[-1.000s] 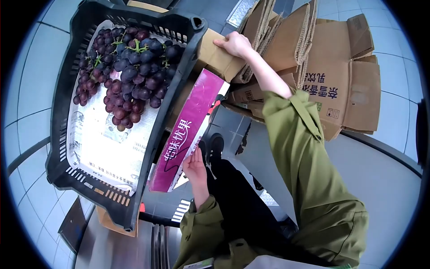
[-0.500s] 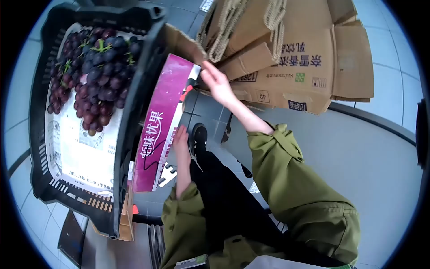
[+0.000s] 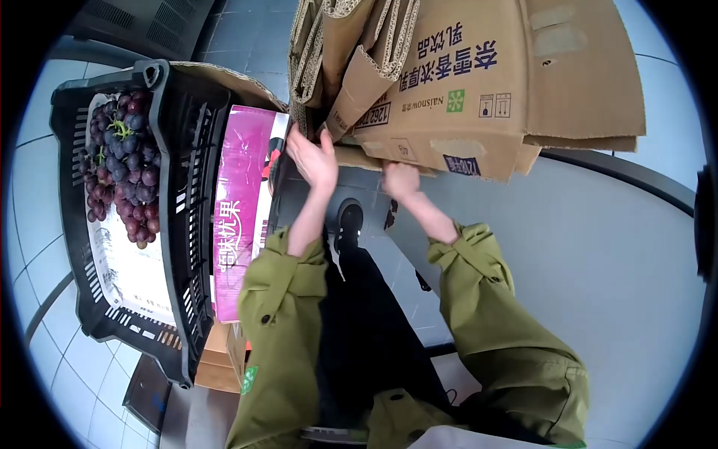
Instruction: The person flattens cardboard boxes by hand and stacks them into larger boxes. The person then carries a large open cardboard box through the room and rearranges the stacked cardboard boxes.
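My left hand (image 3: 314, 161) is open, fingers stretched and thumb apart, between the corner of a purple fruit box (image 3: 243, 187) and the folded cardboard (image 3: 308, 56). Its fingertips appear to touch the cardboard's lower end. My right hand (image 3: 402, 181) is closed at the lower edge of a flattened brown cardboard box (image 3: 441, 97) with printed lettering; its fingertips are partly hidden there. The folded pieces stand on edge against this printed box.
A black plastic crate (image 3: 168, 187), lined with paper and holding dark grapes (image 3: 131, 168), stands left of the purple box. A grey panel (image 3: 568, 277) lies on the right. My shoe (image 3: 349, 221) rests on the tiled floor below my hands.
My left hand has moved up from the purple box's side to the folded cardboard. My right hand has left the box's top corner and closed at the printed cardboard's lower edge.
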`<state>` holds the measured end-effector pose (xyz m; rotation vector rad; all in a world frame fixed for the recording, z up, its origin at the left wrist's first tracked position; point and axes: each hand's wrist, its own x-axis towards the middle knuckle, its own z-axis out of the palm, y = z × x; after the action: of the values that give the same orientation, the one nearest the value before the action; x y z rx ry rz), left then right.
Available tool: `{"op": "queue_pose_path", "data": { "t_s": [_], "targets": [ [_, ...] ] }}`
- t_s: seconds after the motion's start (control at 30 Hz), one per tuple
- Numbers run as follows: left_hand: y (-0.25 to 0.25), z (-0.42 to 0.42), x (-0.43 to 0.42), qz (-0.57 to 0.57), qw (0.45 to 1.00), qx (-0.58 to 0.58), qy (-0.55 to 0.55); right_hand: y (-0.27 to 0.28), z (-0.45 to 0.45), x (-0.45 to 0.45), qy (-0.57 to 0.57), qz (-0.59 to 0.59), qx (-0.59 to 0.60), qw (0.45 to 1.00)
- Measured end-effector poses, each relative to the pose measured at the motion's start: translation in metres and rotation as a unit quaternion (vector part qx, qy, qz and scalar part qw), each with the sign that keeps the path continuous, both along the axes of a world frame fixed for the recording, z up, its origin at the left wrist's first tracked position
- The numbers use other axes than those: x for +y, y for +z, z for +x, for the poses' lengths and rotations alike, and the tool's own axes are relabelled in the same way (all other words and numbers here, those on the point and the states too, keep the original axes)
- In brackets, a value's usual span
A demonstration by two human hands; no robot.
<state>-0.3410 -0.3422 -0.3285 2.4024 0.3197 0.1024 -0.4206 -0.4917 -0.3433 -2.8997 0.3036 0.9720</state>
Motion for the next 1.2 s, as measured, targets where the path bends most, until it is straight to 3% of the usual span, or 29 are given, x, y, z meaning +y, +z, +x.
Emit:
{"op": "queue_pose_path", "data": {
  "t_s": [0.03, 0.07, 0.13, 0.17, 0.2, 0.23, 0.27, 0.33, 0.43, 0.53, 0.67, 0.73, 0.77, 0.87, 0.97, 1.0, 1.03, 1.07, 1.1, 1.17, 1.2],
  "targets": [
    [-0.001, -0.002, -0.010, 0.004, 0.997, 0.017, 0.077, -0.004, -0.004, -0.020, 0.008, -0.005, -0.089, 0.996],
    [-0.007, -0.007, -0.017, -0.051, 0.966, 0.145, 0.208, -0.009, -0.011, -0.036, 0.038, -0.006, -0.118, 0.992],
    [-0.039, -0.024, -0.039, -0.185, 0.825, 0.301, 0.440, -0.014, -0.027, -0.060, 0.125, -0.006, -0.113, 0.986],
    [-0.041, -0.027, -0.040, -0.261, 0.811, 0.342, 0.397, -0.018, -0.033, -0.070, 0.181, -0.008, -0.081, 0.980],
    [-0.044, -0.029, -0.035, -0.335, 0.790, 0.378, 0.347, -0.024, -0.031, -0.067, 0.134, 0.010, -0.003, 0.991],
    [-0.048, -0.032, -0.025, -0.400, 0.764, 0.413, 0.294, -0.026, -0.034, -0.071, 0.171, 0.020, -0.018, 0.985],
    [-0.096, -0.046, -0.015, -0.336, 0.826, 0.388, 0.235, -0.019, -0.038, -0.067, 0.205, 0.033, -0.032, 0.978],
    [-0.064, -0.069, -0.009, -0.352, 0.870, 0.280, 0.202, -0.016, -0.048, -0.058, 0.222, 0.030, 0.006, 0.974],
    [-0.053, -0.094, -0.003, -0.381, 0.876, 0.229, 0.184, -0.012, -0.061, -0.052, 0.234, 0.035, 0.019, 0.971],
    [-0.061, -0.124, 0.006, -0.444, 0.842, 0.248, 0.182, -0.017, -0.088, -0.050, 0.246, 0.018, -0.013, 0.969],
    [-0.067, -0.156, 0.013, -0.432, 0.864, 0.192, 0.173, -0.023, -0.117, -0.043, 0.258, 0.012, -0.041, 0.965],
    [-0.032, -0.158, 0.020, -0.437, 0.831, 0.287, 0.190, -0.015, -0.127, -0.033, 0.218, 0.029, -0.001, 0.975],
    [-0.056, -0.168, 0.026, -0.459, 0.850, 0.207, 0.152, -0.014, -0.134, -0.030, 0.235, 0.020, -0.039, 0.971],
    [-0.040, -0.170, 0.033, -0.444, 0.859, 0.207, 0.149, 0.002, -0.145, -0.019, 0.193, 0.043, -0.050, 0.979],
    [-0.038, -0.159, 0.019, -0.451, 0.854, 0.195, 0.173, 0.034, -0.126, -0.026, 0.126, 0.027, 0.033, 0.991],
    [-0.037, -0.154, 0.011, -0.464, 0.851, 0.155, 0.190, 0.038, -0.122, -0.037, 0.041, 0.067, 0.008, 0.997],
    [-0.050, -0.146, 0.010, -0.446, 0.851, 0.186, 0.207, 0.041, -0.122, -0.046, -0.046, 0.112, -0.008, 0.993],
    [-0.065, -0.140, 0.009, -0.425, 0.851, 0.217, 0.220, 0.041, -0.122, -0.061, -0.157, 0.181, -0.135, 0.961],
    [-0.053, -0.134, 0.003, -0.414, 0.844, 0.252, 0.231, 0.057, -0.115, -0.063, -0.181, 0.040, -0.343, 0.921],
    [-0.031, -0.112, -0.007, -0.392, 0.828, 0.312, 0.251, 0.072, -0.096, -0.083, -0.364, 0.004, -0.424, 0.829],
    [-0.041, -0.105, -0.010, -0.403, 0.819, 0.316, 0.260, 0.065, -0.085, -0.093, -0.400, 0.018, -0.344, 0.849]
  ]
}}
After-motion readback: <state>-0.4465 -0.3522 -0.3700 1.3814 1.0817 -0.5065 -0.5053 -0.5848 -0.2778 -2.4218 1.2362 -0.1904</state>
